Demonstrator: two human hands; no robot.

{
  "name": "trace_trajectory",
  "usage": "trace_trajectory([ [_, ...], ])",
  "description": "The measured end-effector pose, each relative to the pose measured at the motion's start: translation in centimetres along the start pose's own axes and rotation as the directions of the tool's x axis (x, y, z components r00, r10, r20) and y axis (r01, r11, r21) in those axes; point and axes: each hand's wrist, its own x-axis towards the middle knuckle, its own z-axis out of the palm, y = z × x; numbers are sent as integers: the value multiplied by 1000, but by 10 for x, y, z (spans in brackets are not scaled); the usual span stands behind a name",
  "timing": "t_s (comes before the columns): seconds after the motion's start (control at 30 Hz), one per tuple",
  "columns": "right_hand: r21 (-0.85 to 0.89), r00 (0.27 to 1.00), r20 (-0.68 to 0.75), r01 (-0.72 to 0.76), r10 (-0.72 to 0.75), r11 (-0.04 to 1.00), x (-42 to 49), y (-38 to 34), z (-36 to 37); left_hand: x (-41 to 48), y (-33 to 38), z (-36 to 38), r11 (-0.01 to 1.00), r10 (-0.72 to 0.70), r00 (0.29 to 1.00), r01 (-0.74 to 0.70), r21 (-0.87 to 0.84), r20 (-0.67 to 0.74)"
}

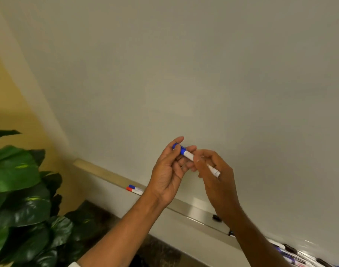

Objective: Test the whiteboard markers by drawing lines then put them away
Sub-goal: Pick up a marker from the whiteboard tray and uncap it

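Both hands are closed on one marker [188, 155], held in the air in front of the whiteboard [184, 74] and above its tray [199, 209]. The left hand [168, 170] pinches the blue cap end between thumb and fingertips, and the right hand [217, 176] wraps the white barrel, whose tail sticks out past the knuckles. The board shows no line, so this looks like the uncapping before a test stroke, though the grip alone would suit recapping just as well. To do it cleanly, pull straight along the marker's axis with a slight twist, not a bend, keeping the right hand's hold close to the cap so the thin plastic tube does not flex. Keep the cap in the left hand for refitting. The barrel is smooth, glossy white plastic with small printing, and the cap is a ribbed-looking blue cylinder. The board is a flat, pale surface with a faint sheen and should take a light stroke. The tray is a narrow brushed-metal ledge. On it, well to the left, lie a blue-capped marker [134, 187] and a red-capped marker [131, 190] side by side, a small black piece [216, 218] sits near the right forearm, and further markers [292, 255] crowd its lower right end. A broad-leaved plant [20, 180] with waxy green leaves stands at the left
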Motion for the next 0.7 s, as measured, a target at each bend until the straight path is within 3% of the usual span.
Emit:
trace_trajectory([
  [0.23,-71,972,-1,-233,233,970,-19,94,43,15,-11,-110,986,-7,977,42,163,-214],
  [0.37,-335,973,59,-191,223,923,-20,141,68,28,-18,-164,969,-72,965,127,211,-252],
  [0.5,-585,968,114,-119,226,802,-9,184,90,42,-25,-211,944,-113,945,198,262,-306],
  [0.6,-658,966,124,-92,229,748,2,215,108,52,-32,-243,892,-109,903,273,360,-415],
  [0.7,-713,965,128,-72,230,697,14,251,124,57,-41,-275,793,-12,845,333,509,-534],
])
